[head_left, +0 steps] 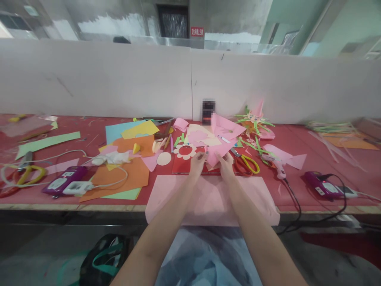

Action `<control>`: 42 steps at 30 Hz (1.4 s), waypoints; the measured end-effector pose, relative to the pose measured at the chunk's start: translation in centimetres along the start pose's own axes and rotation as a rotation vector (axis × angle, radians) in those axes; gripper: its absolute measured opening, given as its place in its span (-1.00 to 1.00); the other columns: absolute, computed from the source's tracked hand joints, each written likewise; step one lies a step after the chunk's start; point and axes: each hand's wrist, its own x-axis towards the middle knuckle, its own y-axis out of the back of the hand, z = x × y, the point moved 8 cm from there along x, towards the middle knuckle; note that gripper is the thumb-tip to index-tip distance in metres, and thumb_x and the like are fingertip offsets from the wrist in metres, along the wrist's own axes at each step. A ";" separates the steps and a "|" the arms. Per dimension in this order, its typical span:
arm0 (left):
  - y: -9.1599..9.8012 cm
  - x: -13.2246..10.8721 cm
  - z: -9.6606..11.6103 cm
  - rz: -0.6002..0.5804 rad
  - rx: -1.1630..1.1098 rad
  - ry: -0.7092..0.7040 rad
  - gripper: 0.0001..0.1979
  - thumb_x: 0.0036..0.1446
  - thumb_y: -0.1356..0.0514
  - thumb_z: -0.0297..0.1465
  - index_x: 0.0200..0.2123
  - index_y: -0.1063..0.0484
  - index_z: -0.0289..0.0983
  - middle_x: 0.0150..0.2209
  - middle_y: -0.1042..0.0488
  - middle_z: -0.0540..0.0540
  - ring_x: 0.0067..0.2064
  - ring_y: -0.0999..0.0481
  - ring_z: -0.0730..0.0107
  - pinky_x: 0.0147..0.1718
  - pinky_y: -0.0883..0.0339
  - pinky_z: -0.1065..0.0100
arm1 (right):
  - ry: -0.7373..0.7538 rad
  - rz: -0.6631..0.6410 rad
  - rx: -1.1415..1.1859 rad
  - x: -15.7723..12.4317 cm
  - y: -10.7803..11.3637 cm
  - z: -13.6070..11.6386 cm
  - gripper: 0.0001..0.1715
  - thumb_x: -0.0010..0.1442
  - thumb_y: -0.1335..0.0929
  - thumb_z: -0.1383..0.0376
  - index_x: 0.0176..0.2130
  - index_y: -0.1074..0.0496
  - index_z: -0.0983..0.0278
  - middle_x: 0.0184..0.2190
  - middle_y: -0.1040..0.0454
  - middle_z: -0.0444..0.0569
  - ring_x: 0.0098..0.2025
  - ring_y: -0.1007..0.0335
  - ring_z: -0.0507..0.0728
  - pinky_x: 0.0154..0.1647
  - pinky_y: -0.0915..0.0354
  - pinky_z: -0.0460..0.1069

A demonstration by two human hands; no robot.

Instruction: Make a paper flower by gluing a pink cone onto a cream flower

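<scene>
Between my two hands is a piece of pink paper [213,155], held up a little over the table. My left hand [197,162] pinches its left edge, and my right hand [225,162] grips its right side with the fingers partly hidden. Just left of the paper lies a white paper flower [180,152] with a red centre, on a red sheet. Scissors with yellow and orange handles [249,163] rest close to my right hand. Behind the hands are more pink paper [228,128] and a white marker [224,139].
Orange sheets [119,178] and a purple power box [65,180] with cables lie to the left. On the right are a hot glue gun [279,169], another purple power box [321,186] and a paper-strip figure [256,121]. A white partition [119,79] stands behind the table.
</scene>
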 end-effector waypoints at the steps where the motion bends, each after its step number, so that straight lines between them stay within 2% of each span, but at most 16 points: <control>1: 0.0 0.0 0.0 -0.004 -0.002 -0.005 -0.69 -0.14 -0.23 -0.15 -0.60 -0.31 -0.28 -0.60 -0.32 0.06 -0.53 -0.34 0.52 -0.50 -0.30 0.45 | -0.004 0.006 -0.001 0.0 0.0 0.0 -0.56 -0.05 -0.42 0.23 -0.13 -0.36 0.23 -0.13 -0.46 -0.04 -0.11 -0.39 0.11 -0.02 -0.30 0.09; 15: 0.0 0.1 -0.1 -0.020 -0.111 0.013 -0.76 -0.17 -0.23 -0.30 -0.63 -0.22 -0.27 -0.59 -0.20 0.09 -0.51 -0.26 0.55 -0.50 -0.25 0.47 | -0.035 -0.012 -0.001 -0.2 -0.3 -0.2 -0.53 -0.07 -0.43 0.22 -0.12 -0.36 0.21 -0.13 -0.47 -0.05 -0.11 -0.39 0.13 -0.06 -0.32 0.08; 29: 0.4 -0.1 1.0 0.053 0.044 -0.082 -0.75 -0.08 -0.21 -0.36 -0.67 -0.21 -0.28 -0.67 -0.21 0.09 -0.57 -0.20 0.55 -0.52 -0.11 0.48 | -0.031 -0.030 0.021 -0.4 -0.8 -0.8 -0.58 -0.08 -0.43 0.25 -0.16 -0.38 0.22 -0.15 -0.48 -0.08 -0.11 -0.39 0.11 -0.02 -0.30 0.06; 35: 0.4 0.0 0.8 0.051 -0.049 -0.075 -0.74 -0.10 -0.20 -0.35 -0.65 -0.15 -0.27 -0.64 -0.17 0.10 -0.56 -0.20 0.56 -0.54 -0.14 0.49 | -0.041 -0.042 0.075 -0.6 -1.1 -1.0 -0.62 -0.02 -0.39 0.20 -0.14 -0.37 0.19 -0.13 -0.46 -0.08 -0.10 -0.38 0.11 -0.05 -0.30 0.04; 42: 0.6 0.1 -0.1 0.047 -0.117 -0.018 -0.74 -0.12 -0.20 -0.26 -0.58 -0.19 -0.27 -0.58 -0.17 0.09 -0.52 -0.23 0.55 -0.54 -0.21 0.48 | -0.032 -0.074 0.045 -0.6 -1.6 -1.6 -0.67 -0.02 -0.40 0.21 -0.19 -0.42 0.21 -0.14 -0.47 -0.08 -0.09 -0.37 0.12 -0.04 -0.29 0.04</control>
